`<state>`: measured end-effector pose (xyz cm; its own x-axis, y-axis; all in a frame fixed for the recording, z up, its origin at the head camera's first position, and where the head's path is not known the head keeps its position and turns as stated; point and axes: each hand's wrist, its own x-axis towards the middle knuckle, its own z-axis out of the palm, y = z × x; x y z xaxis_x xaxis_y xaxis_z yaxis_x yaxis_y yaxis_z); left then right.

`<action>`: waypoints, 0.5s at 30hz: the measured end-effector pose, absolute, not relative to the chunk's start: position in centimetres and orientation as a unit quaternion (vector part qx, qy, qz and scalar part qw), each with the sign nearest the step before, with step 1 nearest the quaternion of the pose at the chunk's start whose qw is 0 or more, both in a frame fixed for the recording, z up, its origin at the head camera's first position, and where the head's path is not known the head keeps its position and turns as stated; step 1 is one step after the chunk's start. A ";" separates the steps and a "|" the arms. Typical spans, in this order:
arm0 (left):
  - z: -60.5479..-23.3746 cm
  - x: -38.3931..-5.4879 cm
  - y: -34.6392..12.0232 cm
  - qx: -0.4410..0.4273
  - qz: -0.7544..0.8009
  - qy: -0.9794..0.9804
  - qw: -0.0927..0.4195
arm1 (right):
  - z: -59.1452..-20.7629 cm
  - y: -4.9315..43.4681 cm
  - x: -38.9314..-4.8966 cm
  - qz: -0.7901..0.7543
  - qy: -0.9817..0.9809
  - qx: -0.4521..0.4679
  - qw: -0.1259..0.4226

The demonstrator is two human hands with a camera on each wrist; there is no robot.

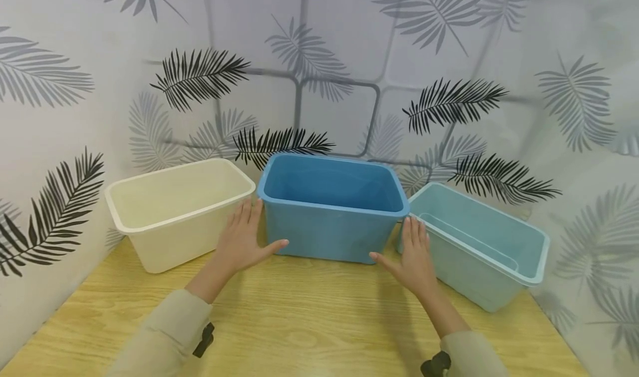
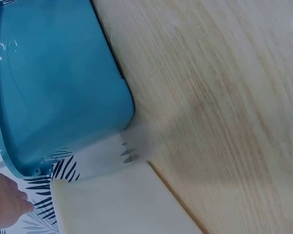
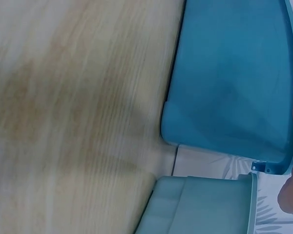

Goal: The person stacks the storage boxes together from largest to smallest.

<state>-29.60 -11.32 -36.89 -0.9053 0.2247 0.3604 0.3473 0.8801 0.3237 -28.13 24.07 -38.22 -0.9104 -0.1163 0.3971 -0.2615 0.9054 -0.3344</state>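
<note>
A blue plastic bin (image 1: 329, 233) stands upright in the middle of the table, its inside bare. My left hand (image 1: 243, 237) is at its left end, fingers straight and thumb spread toward its front wall, with fingertips right at the rim's corner. On the other end my right hand (image 1: 413, 258) mirrors this, fingers extended by the right rim corner and thumb pointing in at the front. Both hands hold nothing. A cream bin (image 1: 179, 238) sits just left of my left hand, and a pale teal bin (image 1: 464, 266) is angled beside my right hand.
The wood-grain table (image 1: 309, 321) runs up to a white wall covering (image 1: 339, 33) with grey and black leaf prints behind the bins. The cream and pale teal bins flank the blue one closely, turned inward.
</note>
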 end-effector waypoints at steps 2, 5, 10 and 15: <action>-36.7 -29.9 -11.2 -0.150 -0.196 -0.956 0.158 | -37.9 23.9 -28.4 0.198 -0.958 0.098 0.183; -36.5 -30.3 -11.1 -0.151 -0.203 -0.955 0.157 | -37.6 23.8 -28.9 0.208 -0.957 0.095 0.178; -36.2 -31.1 -11.2 -0.153 -0.198 -0.957 0.146 | -37.1 23.8 -29.7 0.222 -0.957 0.083 0.166; -35.9 -31.5 -11.2 -0.157 -0.188 -0.960 0.138 | -36.6 23.8 -30.4 0.233 -0.957 0.074 0.159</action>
<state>-31.53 -11.16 -35.89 -0.9124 0.2503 0.3240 0.3540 0.8797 0.3174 -30.38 23.75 -36.63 -0.9383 -0.0668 0.3393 -0.2153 0.8806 -0.4221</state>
